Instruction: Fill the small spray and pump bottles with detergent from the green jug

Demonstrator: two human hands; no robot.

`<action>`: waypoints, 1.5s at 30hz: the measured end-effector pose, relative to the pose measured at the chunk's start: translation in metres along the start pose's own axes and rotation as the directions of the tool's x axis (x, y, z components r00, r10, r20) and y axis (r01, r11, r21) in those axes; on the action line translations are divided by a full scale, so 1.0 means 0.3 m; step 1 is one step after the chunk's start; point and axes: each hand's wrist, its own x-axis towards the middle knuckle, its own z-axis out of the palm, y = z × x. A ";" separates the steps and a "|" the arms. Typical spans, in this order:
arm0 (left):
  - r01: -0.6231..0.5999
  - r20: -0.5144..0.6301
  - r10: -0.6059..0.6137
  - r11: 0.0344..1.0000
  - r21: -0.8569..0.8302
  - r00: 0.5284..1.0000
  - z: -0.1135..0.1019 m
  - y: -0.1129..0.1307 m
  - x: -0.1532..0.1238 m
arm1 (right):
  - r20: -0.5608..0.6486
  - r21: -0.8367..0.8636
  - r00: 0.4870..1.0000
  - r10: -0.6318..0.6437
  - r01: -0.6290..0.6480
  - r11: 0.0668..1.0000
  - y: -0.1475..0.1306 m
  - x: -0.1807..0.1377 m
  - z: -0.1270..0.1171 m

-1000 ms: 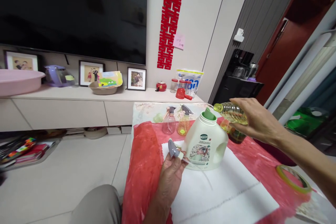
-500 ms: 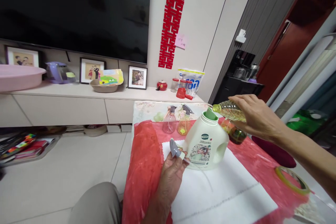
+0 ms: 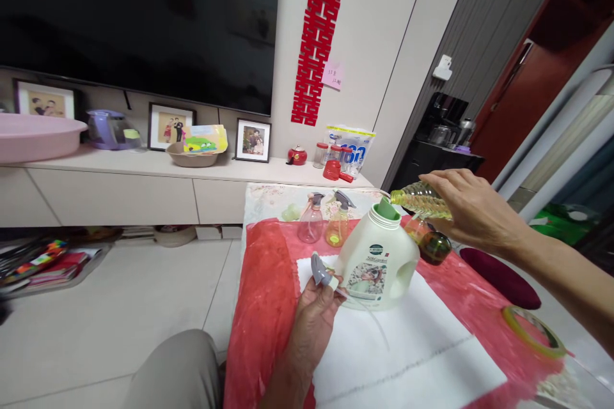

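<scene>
Bottle (image 3: 421, 202) tilts at open jug (image 3: 361, 249), white sheet (image 3: 405, 348) spreading in front.

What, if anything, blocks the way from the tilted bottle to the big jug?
Nothing visible: the bottle in the right hand has its mouth beside the green spout of the jug; whether they touch, I can't tell.

through the head camera i see a floral tablecloth (image 3: 261, 199), red plastic film (image 3: 263, 287) spread over it and a white sheet (image 3: 407, 348) on the film; the pale green detergent jug (image 3: 369, 262) stands on the sheet, two spray bottles (image 3: 311, 228) and a tape roll (image 3: 522, 336) rest on the film. beyond, the low cabinet (image 3: 119, 197) carries a pink basin (image 3: 41, 138), purple kettle (image 3: 106, 130), framed photos (image 3: 253, 140), brown basket (image 3: 196, 158) and red pot (image 3: 297, 156)
</scene>
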 end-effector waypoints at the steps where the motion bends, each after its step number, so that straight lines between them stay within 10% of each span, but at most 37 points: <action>1: -0.002 -0.001 0.002 1.000 0.002 1.000 -0.002 -0.001 0.000 | -0.005 -0.006 1.000 -0.004 0.003 1.000 0.002 0.000 0.000; 45: 0.013 0.012 -0.012 0.999 -0.051 1.000 -0.025 -0.017 0.010 | -0.042 -0.134 0.997 -0.066 0.060 0.989 0.029 0.033 -0.058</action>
